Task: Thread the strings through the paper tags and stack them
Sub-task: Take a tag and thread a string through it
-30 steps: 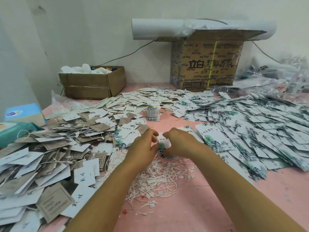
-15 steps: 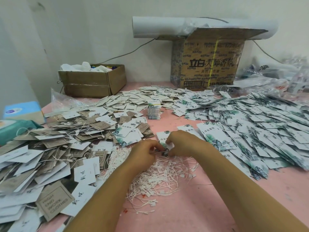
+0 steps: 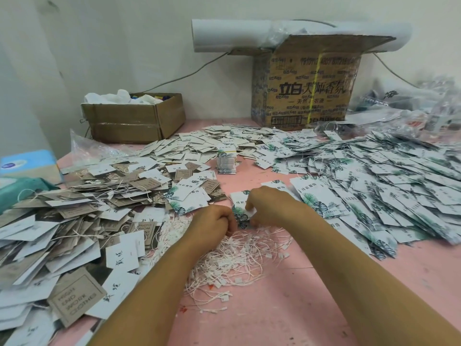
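L hand, R hand — 1 tag

Two bare arms, uncovered along all the length that shows (any sleeve lies beyond the picture's lower edge). The left forearm and right forearm are slim and smooth, narrowing to the wrists. The left hand and right hand are bare too, with rounded knuckles; the fingers are too blurred for nail detail.
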